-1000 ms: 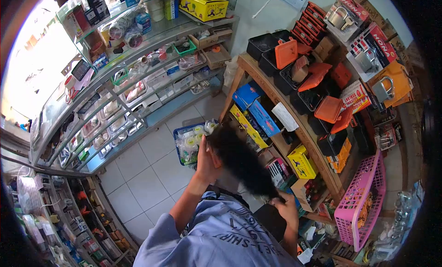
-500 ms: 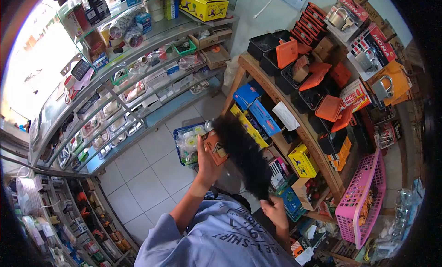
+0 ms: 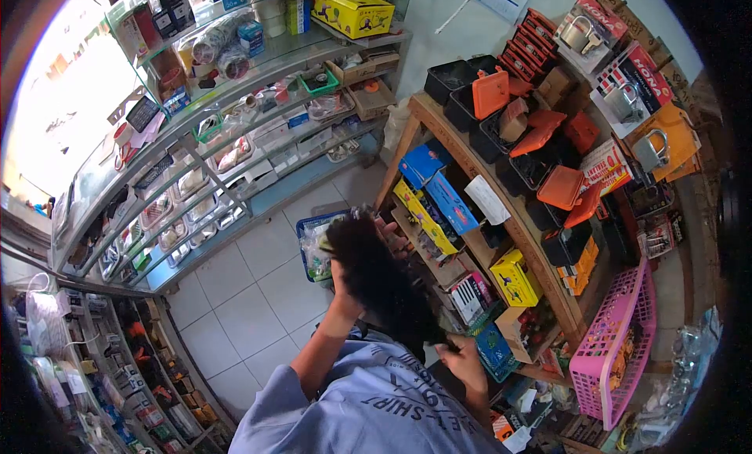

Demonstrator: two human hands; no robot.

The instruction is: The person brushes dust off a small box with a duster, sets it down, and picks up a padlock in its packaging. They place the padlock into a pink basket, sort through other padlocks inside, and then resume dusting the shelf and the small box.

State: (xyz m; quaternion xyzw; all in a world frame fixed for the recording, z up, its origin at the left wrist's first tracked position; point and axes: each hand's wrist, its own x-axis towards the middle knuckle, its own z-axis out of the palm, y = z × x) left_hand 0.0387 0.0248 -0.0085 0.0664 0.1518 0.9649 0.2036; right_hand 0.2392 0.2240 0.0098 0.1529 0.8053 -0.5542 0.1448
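Observation:
A black fluffy duster (image 3: 384, 285) slants across the middle of the view. Its lower end is in my right hand (image 3: 464, 361), whose fingers are wrapped round it. My left hand (image 3: 343, 291) is raised behind the duster's upper part, which covers most of its fingers; a few fingertips show past the far edge. The duster hides whatever lies in that palm. Beyond my left hand, a blue basket (image 3: 315, 267) with clear plastic packets in it is partly visible.
A wooden shelf (image 3: 501, 211) bears black bins with orange lids (image 3: 491, 94) on my right. The pink basket (image 3: 611, 344) stands at the lower right. Glass display shelves (image 3: 258, 78) curve round the left, above a tiled floor (image 3: 235, 297).
The duster's upper part has swung left over my left hand and now covers the orange box seen there before. My right hand has shifted slightly.

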